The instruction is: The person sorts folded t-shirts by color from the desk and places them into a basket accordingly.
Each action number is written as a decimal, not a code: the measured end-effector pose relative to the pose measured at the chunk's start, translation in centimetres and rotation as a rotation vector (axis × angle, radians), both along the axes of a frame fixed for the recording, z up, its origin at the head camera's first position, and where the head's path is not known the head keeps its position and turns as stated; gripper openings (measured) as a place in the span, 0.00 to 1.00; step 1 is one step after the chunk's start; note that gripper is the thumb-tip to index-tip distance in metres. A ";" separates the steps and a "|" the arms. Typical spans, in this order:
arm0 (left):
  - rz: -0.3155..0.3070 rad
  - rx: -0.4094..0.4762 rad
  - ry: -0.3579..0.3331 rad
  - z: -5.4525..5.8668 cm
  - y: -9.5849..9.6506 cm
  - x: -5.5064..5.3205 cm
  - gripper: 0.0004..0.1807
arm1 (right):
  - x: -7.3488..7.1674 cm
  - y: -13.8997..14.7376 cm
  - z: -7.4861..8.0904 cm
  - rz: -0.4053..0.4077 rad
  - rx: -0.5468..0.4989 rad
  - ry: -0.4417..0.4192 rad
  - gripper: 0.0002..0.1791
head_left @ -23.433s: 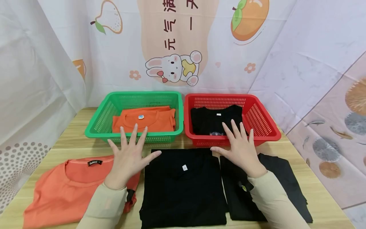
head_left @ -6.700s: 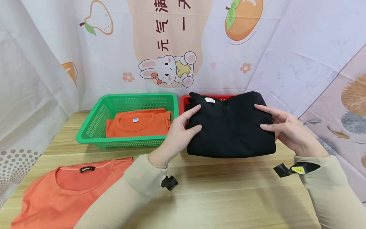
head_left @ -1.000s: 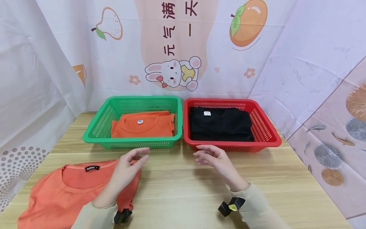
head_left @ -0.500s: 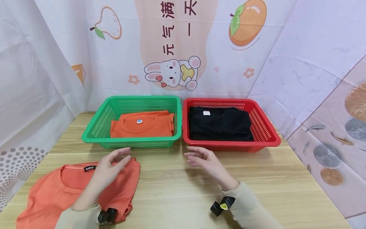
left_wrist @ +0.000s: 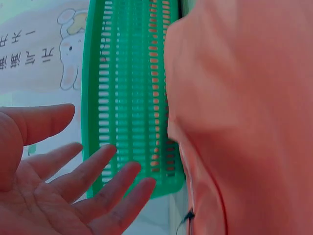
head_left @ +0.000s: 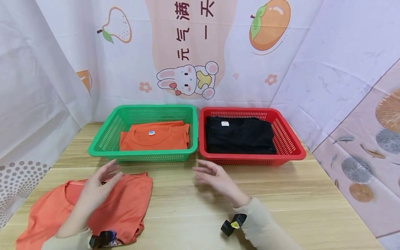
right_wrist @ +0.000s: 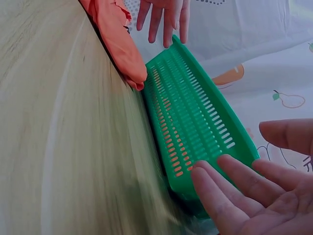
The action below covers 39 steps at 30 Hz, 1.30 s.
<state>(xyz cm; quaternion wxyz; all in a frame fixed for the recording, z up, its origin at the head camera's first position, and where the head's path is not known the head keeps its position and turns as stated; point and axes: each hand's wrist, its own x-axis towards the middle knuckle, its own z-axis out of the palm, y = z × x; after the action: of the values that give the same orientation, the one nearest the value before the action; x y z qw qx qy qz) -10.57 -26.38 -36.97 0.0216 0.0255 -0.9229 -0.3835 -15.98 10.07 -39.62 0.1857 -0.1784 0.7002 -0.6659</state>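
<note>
A folded coral T-shirt [head_left: 132, 201] lies at the front left of the table. My left hand [head_left: 93, 191] hovers over its collar, fingers relaxed and holding nothing; in the left wrist view the palm of that hand [left_wrist: 54, 191] shows beside the coral cloth [left_wrist: 249, 98]. My right hand [head_left: 218, 178] is in the air just in front of the baskets, fingers loosely extended, with nothing in it. Orange folded T-shirts [head_left: 153, 137] sit in the green basket [head_left: 143, 152]. Black folded T-shirts [head_left: 240, 137] fill much of the red basket [head_left: 253, 157].
Both baskets stand side by side at the back of the wooden table [head_left: 187, 215], against a printed curtain [head_left: 125, 76]. A small black device [head_left: 232, 224] is strapped to the right wrist, another [head_left: 103, 239] to the left.
Black shirts from the table now lie in the red basket; both hands held one over it about seven seconds ago. In the last second both empty hands drifted left, the left over the coral T-shirt.
</note>
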 end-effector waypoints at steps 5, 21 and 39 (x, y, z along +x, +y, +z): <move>0.043 -0.034 -0.012 -0.1 -1.5 0.1 0.40 | 0.0 -0.8 -0.1 0.019 -0.002 -0.010 0.31; 0.156 -0.087 -0.084 -0.2 -4.8 0.8 0.45 | 0.2 -4.0 -0.3 0.062 0.005 -0.017 0.34; 0.256 -0.043 -0.182 -0.8 -7.2 1.4 0.45 | 1.7 -7.1 -1.4 0.079 -0.026 -0.160 0.34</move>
<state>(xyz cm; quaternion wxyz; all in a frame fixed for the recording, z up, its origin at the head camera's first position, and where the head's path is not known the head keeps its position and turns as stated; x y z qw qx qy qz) -9.16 -33.56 -37.74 -0.0130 0.1771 -0.9182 -0.3541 -14.30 2.95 -41.01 0.2647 -0.1547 0.6668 -0.6792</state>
